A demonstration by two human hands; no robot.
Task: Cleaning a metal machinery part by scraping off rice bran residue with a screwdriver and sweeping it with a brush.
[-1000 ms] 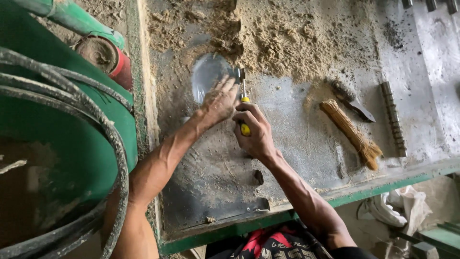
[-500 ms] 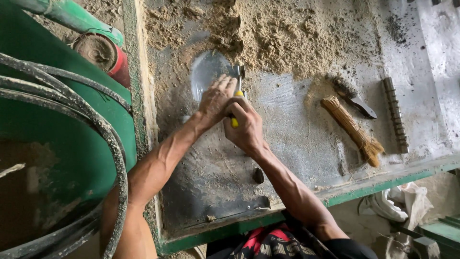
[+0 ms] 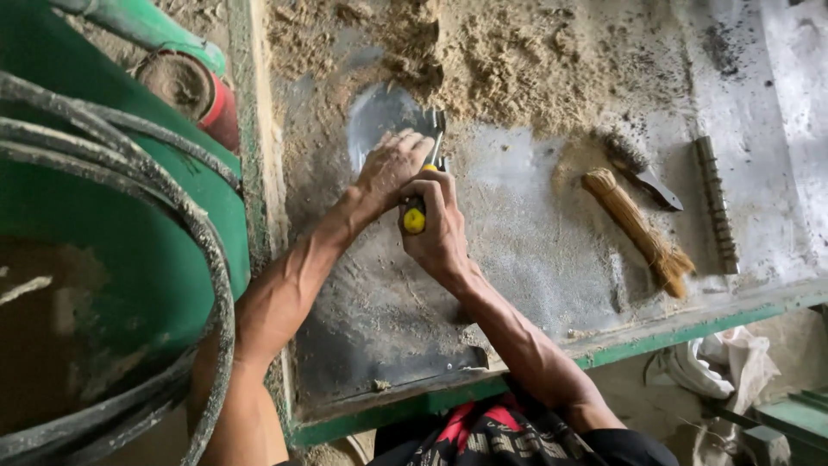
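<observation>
A person works a yellow-handled scraper [image 3: 424, 185] across a dusty metal table [image 3: 552, 259], 2 hands on the 1 tool. The right hand [image 3: 438, 226] is clenched around the handle, whose rounded yellow butt shows just below the fist. The left hand [image 3: 392, 164] lies flat on top, fingers spread over the blade end, pressing down rather than gripping.

The scraper sits right under both hands, its blade edge meeting the table just beyond the left fingertips. Its long axis runs from the butt nearest the person up and away toward the sawdust heap [image 3: 517, 60]; the blade points away from the body, tilted slightly to the right.

Judged from the surface, the job looks partly done. A patch of bare, shiny metal [image 3: 379, 112] shows just ahead of the blade, and the sheet to the right of the grip reads grey and mostly scraped. Thick sawdust is piled beyond the blade, and a crusted strip lies left of the grip along the table's edge.

Well right of the grip lie a straw hand brush [image 3: 638, 231], a dark flat blade [image 3: 651, 183] and a ribbed metal bar [image 3: 714, 203], all untouched. A green machine housing [image 3: 103, 216] fills the far left.
</observation>
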